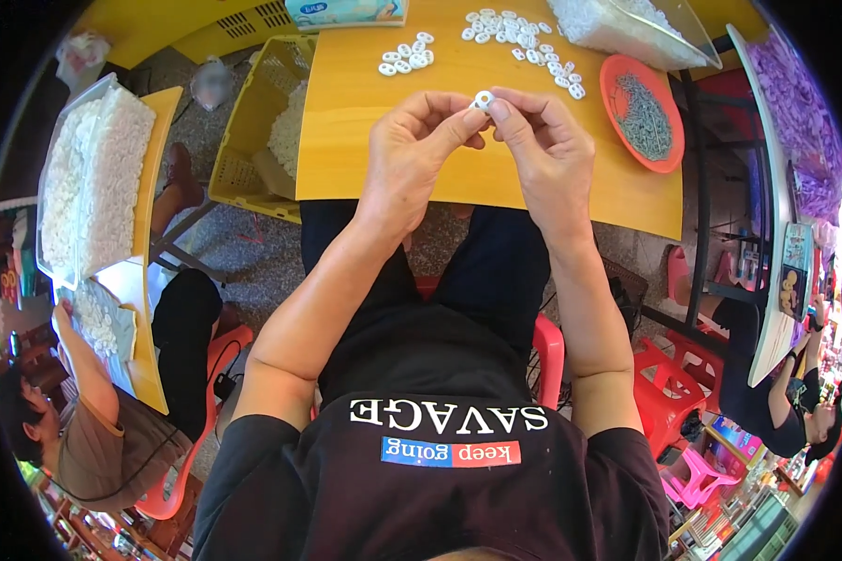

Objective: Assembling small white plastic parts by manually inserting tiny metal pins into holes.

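Between my two hands, above the yellow table (346,112), I hold a small white plastic piece (483,98) with a dark hole in it. My left hand (412,150) pinches it from the left with thumb and fingertips. From the right, my right hand (547,145) pinches the same piece between thumb and index finger. Past my hands lie a small group of white oval pieces with holes (407,56) and a larger scattered group of the same kind (510,28). A red plate (678,131) of small grey metal pins or screws (641,117) stands right of my right hand.
A clear tub of white parts (627,28) stands at the back right, near a tissue pack (346,11). Left of the table is a yellow crate (243,178). People sit at side tables left and right; red stools (664,383) stand at the right.
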Motion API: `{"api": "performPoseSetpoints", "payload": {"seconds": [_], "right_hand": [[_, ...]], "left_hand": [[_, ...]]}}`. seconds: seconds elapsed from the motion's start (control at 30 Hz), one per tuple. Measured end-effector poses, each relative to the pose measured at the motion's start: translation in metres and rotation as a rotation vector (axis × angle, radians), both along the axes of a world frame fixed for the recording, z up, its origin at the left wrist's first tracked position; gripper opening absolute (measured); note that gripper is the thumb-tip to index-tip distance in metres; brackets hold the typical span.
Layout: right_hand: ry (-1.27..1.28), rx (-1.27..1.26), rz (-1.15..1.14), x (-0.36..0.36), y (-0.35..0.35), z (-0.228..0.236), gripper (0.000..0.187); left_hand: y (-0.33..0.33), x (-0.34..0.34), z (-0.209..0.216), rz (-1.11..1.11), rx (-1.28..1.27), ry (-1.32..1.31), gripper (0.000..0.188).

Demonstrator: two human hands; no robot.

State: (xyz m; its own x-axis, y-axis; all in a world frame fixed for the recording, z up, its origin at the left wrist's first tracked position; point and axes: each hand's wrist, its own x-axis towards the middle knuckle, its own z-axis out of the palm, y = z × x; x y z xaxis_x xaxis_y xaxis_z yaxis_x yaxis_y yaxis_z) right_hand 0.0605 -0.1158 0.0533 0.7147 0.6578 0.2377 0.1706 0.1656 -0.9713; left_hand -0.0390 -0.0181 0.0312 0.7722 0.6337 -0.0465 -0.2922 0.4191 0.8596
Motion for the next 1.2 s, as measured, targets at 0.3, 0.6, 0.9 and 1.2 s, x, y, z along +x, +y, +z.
{"api": "performPoseSetpoints", "payload": {"seconds": [0.3, 0.6, 0.9, 1.2], "right_hand": [[0.491, 0.209, 0.195, -0.009, 0.003, -0.005, 0.045], [0.717, 0.318, 0.252, -0.027, 0.007, -0.008, 0.064], [0.666, 0.326, 0.211, -0.034, 0.021, -0.003, 0.060], [-0.536, -0.376, -0.204, 0.090, 0.020, -0.052, 0.011]], "left_hand": [[-0.006, -0.001, -0.020, 0.040, 0.283, -0.181, 0.025], [-0.007, 0.001, -0.021, -0.007, 0.150, -0.350, 0.024], [0.004, 0.000, -0.020, 0.028, 0.119, -0.330, 0.022], [0.115, -0.050, -0.039, 0.439, 0.548, 0.304, 0.027]]}}
